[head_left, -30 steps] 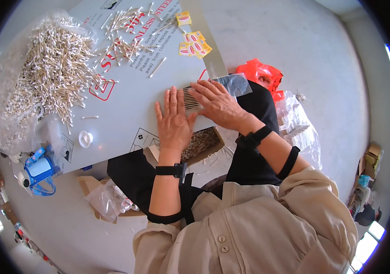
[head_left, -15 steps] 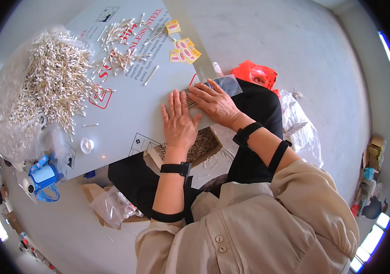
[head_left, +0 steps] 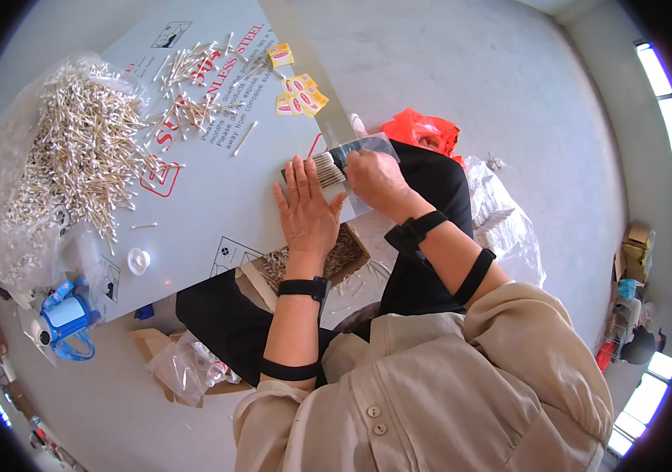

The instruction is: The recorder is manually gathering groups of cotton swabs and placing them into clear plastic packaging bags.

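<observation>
A row of cotton swabs (head_left: pixel 326 169) lies side by side in a flat clear plastic bag (head_left: pixel 382 144) near the table's right edge. My left hand (head_left: pixel 310 219) rests flat there, its stretched fingers covering the swabs' left end. At the other end, my right hand (head_left: pixel 378 181) is closed with curled fingers over the bag and seems to pinch its film; the fingertips are hidden. Loose cotton swabs (head_left: pixel 194 114) are scattered farther off on the table. At the left, a big plastic bag (head_left: pixel 5 181) spills a heap of cotton swabs (head_left: pixel 80 149).
Small yellow-and-white packets (head_left: pixel 300 96) lie by the far right table edge. A white round lid (head_left: pixel 138 261) and a blue bottle (head_left: pixel 64 316) are at the near left. Below the edge sits a carton of swabs (head_left: pixel 344 256). A red plastic bag (head_left: pixel 422 130) lies at the right.
My right hand has gone from lying flat on the swabs to closed fingers farther right on the bag. More of the swab row shows. My left hand stays flat in place.
</observation>
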Tool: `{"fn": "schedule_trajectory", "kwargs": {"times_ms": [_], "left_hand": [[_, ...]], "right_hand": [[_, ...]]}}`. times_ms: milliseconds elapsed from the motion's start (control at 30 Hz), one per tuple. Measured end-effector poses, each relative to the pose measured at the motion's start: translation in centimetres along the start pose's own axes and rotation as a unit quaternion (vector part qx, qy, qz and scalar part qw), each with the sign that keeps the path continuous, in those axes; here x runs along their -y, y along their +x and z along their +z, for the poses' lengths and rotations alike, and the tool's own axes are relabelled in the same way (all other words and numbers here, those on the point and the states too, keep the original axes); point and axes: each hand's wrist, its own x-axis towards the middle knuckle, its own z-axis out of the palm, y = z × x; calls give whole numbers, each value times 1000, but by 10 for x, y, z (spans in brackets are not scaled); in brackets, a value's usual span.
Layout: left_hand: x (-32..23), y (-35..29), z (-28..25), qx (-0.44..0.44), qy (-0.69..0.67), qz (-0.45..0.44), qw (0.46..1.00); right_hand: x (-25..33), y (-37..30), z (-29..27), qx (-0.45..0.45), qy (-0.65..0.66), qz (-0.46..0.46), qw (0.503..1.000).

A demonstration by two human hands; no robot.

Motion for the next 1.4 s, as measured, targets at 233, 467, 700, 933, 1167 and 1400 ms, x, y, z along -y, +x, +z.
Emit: {"fn": "schedule_trajectory", "kwargs": {"times_ms": [233, 467, 700, 933, 1167, 1400], "left_hand": [[-1, 0, 6, -16, 57, -8, 998], [-1, 1, 7, -19, 36, -1, 999], [-3, 0, 7, -26, 28, -6, 999], [-12, 7, 11, -35, 12, -15, 999], [-18, 2, 12, -27, 25, 2, 999], [-26, 6, 14, -35, 7, 18, 999]], "right_hand": [[32, 31, -22, 164, -122, -90, 975], [37, 44, -13, 174, -102, -14, 979], [1, 33, -8, 111, 11, 145, 983], [-9, 27, -4, 49, 148, 162, 974], [-9, 25, -6, 46, 151, 162, 974], [0, 24, -5, 31, 126, 123, 984]]}}
